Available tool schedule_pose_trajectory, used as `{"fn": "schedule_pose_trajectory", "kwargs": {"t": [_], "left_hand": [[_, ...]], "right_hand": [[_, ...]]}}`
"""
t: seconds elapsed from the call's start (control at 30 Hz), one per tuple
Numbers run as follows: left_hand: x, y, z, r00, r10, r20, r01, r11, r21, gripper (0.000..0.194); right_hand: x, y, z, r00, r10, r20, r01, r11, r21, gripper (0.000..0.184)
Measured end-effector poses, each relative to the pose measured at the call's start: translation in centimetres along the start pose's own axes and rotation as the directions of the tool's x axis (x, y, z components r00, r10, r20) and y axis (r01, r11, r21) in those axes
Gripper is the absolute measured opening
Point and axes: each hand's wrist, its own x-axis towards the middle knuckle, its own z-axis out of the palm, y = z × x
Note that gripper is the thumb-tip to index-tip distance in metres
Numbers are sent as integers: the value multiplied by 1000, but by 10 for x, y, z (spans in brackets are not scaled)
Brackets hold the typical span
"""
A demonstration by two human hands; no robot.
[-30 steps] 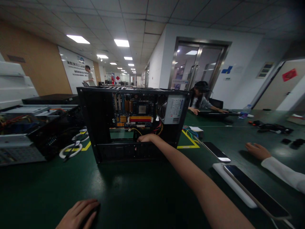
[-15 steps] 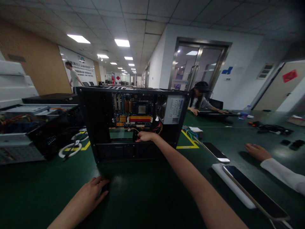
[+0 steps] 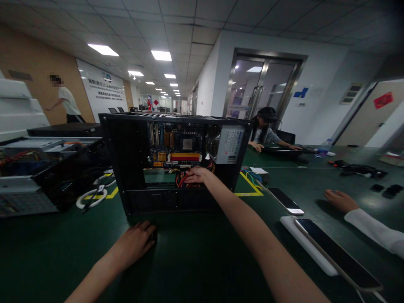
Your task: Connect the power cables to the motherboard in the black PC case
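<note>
An open black computer case [image 3: 151, 200] stands upright in front of me, its motherboard [image 3: 176, 145] and silver power supply [image 3: 229, 145] showing. My right hand [image 3: 196, 174] reaches inside, low in the case under the orange and red memory slots [image 3: 184, 157]. Its fingers are closed on a bundle of red, yellow and black power cables [image 3: 181, 180]. On the green table just before the case rests my left hand [image 3: 137, 240], fingers curled round a small dark object [image 3: 154, 235] that I cannot make out.
Another opened computer case [image 3: 28, 185] and a coiled white cable [image 3: 91, 198] are at left. On the right lie phones [image 3: 337, 252], a white slab [image 3: 307, 244] and another person's hand [image 3: 342, 201]. Across the table sits a person [image 3: 265, 130]; someone walks behind [image 3: 67, 101].
My right hand has risen slightly and turned, and more of the cable bundle shows. The left hand has slid right and forward, closer to the case. The walking person has moved left.
</note>
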Motion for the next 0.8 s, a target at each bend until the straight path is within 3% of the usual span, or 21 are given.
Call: {"fn": "schedule_pose_trajectory", "kwargs": {"t": [0.1, 0.27, 0.57, 0.8], "left_hand": [[0, -2, 2, 1000, -11, -8, 11, 1000, -4, 37], [-4, -2, 11, 1000, -19, -15, 20, 1000, 23, 42], [-7, 15, 6, 998, -61, 13, 59, 990, 129, 44], [-7, 8, 11, 999, -51, -3, 51, 994, 95, 44]], "right_hand": [[2, -1, -2, 997, 69, -27, -65, 989, 133, 12], [7, -3, -3, 995, 84, -52, -68, 963, 261, 12], [12, -4, -5, 996, 71, -50, -53, 952, 302, 13], [18, -4, -4, 989, 56, -136, -10, 947, 322, 16]]}}
